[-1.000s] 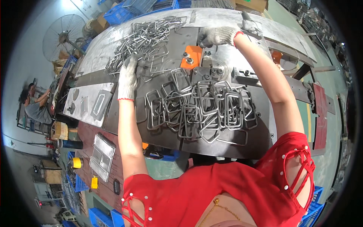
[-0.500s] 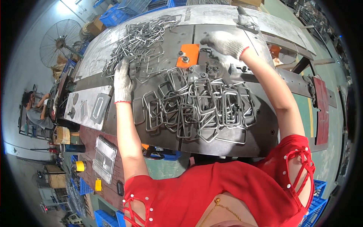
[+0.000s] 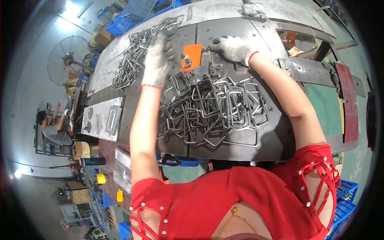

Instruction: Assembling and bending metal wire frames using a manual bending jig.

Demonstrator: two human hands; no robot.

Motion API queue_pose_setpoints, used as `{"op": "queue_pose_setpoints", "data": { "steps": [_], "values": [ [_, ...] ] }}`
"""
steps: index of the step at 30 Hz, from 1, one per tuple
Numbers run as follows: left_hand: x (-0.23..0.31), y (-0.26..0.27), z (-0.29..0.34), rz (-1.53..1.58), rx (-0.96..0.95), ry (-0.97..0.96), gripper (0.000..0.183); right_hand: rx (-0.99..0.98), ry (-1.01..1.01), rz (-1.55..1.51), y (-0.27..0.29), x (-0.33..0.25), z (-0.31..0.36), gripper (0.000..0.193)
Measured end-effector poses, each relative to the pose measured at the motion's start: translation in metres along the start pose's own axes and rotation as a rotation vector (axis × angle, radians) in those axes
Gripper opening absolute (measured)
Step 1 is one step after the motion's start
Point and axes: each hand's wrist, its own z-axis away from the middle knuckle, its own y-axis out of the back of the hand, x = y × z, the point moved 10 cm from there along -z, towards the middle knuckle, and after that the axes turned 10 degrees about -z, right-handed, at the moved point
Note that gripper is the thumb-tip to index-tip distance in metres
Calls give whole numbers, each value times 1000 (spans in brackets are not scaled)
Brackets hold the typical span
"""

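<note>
My left hand (image 3: 157, 60), in a white knit glove with grey fingers, is over the table beside the pile of bent metal rods (image 3: 136, 56). Motion smears its fingers, and I cannot see whether a rod is in them. My right hand (image 3: 234, 49), gloved alike, is above a bolted steel fixture (image 3: 216, 70), its fingers drawn together toward the left. Whatever they pinch is too small or hidden. An orange plate (image 3: 192, 55) with bolts next to it lies between the hands. Closer to me is a heap of rectangular wire rings (image 3: 216, 108).
A pale metal plate (image 3: 102, 118) lies at the table's left side. Blue crates (image 3: 120, 25) stand beyond the far edge. A large fan (image 3: 69, 59) and a seated person (image 3: 54, 126) are farther left. A steel bar (image 3: 312, 72) juts out on the right.
My left hand has moved right and away from the rod pile's near end, toward the orange plate. My right hand has shifted slightly left and nearer the fixture. The whole view has tilted a little.
</note>
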Motion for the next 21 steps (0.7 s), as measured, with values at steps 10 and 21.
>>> {"op": "queue_pose_setpoints", "data": {
  "steps": [10, 21],
  "values": [
    [-48, -49, -13, 18, -37, 97, 35, 31, -14, -79, -3, 9, -6, 34],
    [-60, -64, -15, -177, -26, 128, 21, 141, 14, -89, -4, 8, -7, 22]
  ]
}}
